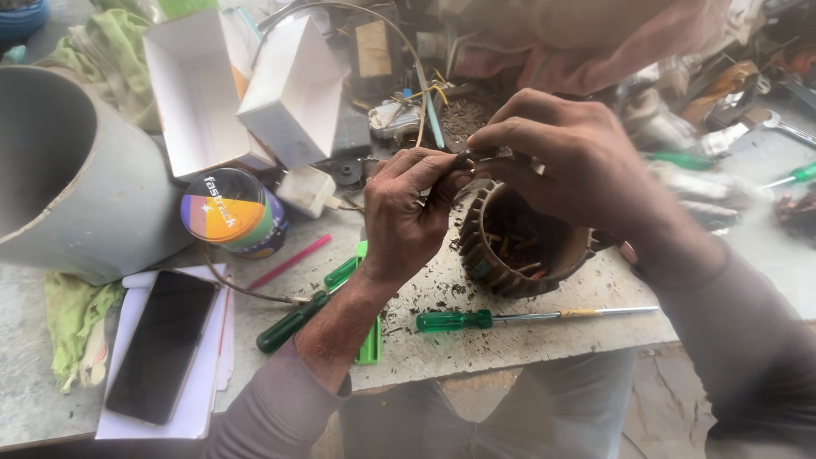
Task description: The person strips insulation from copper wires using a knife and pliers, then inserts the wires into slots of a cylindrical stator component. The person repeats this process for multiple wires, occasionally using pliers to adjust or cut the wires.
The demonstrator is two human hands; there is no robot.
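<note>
My left hand [406, 211] is closed around a thin wire just left of a round motor stator [518, 246] that stands on the workbench [476, 331]. Above the stator's rim, my right hand [568, 157] pinches a small dark tool or wire end, its fingertips meeting those of the left hand. The stator is ribbed on the outside, with dusty slots and bits of winding inside. A green-handled screwdriver [527, 317] lies in front of the stator.
A large grey pipe [72, 174] lies at the left. A black phone [163, 344] rests on white paper. A colourful round tin [234, 212], open white boxes [255, 89], a second green screwdriver [293, 320], a pink pencil [291, 261] and cluttered parts surround the work.
</note>
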